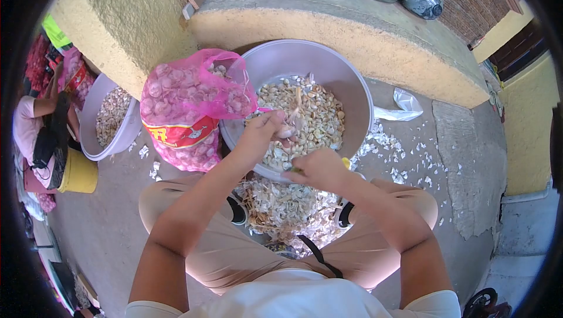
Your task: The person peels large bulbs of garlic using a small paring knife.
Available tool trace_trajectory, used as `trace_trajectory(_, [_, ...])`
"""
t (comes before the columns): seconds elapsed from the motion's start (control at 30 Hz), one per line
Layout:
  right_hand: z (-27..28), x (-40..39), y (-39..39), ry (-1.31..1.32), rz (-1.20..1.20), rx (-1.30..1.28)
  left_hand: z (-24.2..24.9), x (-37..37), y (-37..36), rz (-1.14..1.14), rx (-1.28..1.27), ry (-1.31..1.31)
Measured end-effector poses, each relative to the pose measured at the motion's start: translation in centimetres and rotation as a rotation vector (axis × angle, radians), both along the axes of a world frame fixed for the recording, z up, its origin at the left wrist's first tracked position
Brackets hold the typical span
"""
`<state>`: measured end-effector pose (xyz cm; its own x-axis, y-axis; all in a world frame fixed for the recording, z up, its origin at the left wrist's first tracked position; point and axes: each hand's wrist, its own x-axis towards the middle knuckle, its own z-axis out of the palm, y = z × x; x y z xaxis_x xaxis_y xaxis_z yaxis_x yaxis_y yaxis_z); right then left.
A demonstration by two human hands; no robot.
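Over the near half of a large pale-purple tub (363,83), my left hand (262,135) pinches a garlic bulb (289,128) with its dry stem pointing up. My right hand (322,169) is closed just to the right and nearer to me, at the tub's near rim. It grips a tool whose yellow-green handle (346,163) shows past the fist; its working end is hidden. Many loose garlic cloves (319,110) cover the tub's bottom. Left of the tub, touching it, stands a pink mesh bag (182,98) full of garlic bulbs, its top gathered toward my left hand.
Between my feet lies a heap of garlic skins (287,203). More skin scraps (387,148) and a plastic bag (402,104) litter the floor at right. At left, another person (44,112) sits by a second tub (91,136) and a yellow bucket (79,171). A concrete ledge (328,22) runs behind.
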<state>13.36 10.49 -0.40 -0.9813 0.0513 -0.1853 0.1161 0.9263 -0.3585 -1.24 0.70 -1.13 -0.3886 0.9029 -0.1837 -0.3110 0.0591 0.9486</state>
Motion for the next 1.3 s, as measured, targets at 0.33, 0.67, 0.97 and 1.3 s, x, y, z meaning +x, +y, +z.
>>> trace_trajectory(0.33, [-0.3, 1.5, 1.5, -0.377, 0.294, -0.305, 1.2, 0.5, -0.5, -0.019, -0.061, 0.028])
trace_trajectory(0.67, [5.0, 1.5, 5.0, -0.071, -0.329, -0.803, 1.4, 1.0, -0.6, 0.003, -0.031, 0.039])
trace_trajectory(0.97, [4.5, 0.9, 3.9, 0.09, -0.334, -0.734, 1.2, 1.6, -0.3, -0.033, 0.035, 0.02])
trace_trajectory(1.3, [3.5, 0.6, 3.3, 0.251, -0.292, -0.824, 1.7, 1.7, -0.6, -0.053, 0.019, 0.097])
